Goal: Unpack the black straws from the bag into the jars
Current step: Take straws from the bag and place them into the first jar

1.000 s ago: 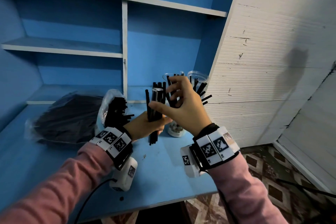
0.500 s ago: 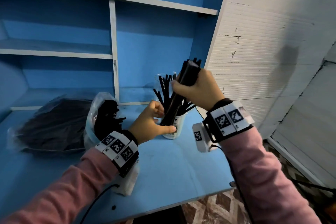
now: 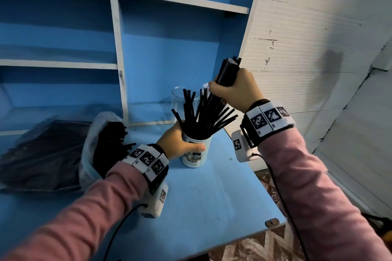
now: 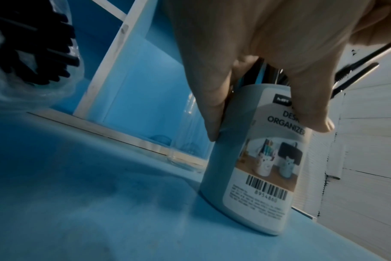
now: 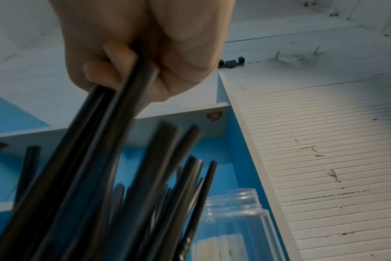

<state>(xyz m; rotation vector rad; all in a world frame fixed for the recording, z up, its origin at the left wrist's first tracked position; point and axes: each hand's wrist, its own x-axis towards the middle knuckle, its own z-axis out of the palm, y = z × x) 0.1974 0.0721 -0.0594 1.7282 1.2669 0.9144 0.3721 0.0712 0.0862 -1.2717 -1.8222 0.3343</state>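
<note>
Straws are filling the pale cylindrical jar with a printed paper label (image 3: 196,150), standing upright on the blue tabletop (image 3: 212,197) at the centre of the head view. Loose black straws (image 3: 209,116) are fanning out of its mouth, leaning mostly to the upper right. The left hand (image 3: 178,144) is wrapping fingers and thumb around the jar's upper wall. The right hand (image 3: 235,89) is closing in a fist round a tight bundle of black straws (image 3: 228,72), whose long axis is slanting from upper right down to lower left, lower ends dipping among the straws in the jar. Behind it, an empty clear plastic jar (image 3: 178,99) is standing. At the left, a clear plastic bag (image 3: 91,140) is lying open, straw ends poking toward the right. A second bag, dark and full (image 3: 42,154), is lying at the far left.
</note>
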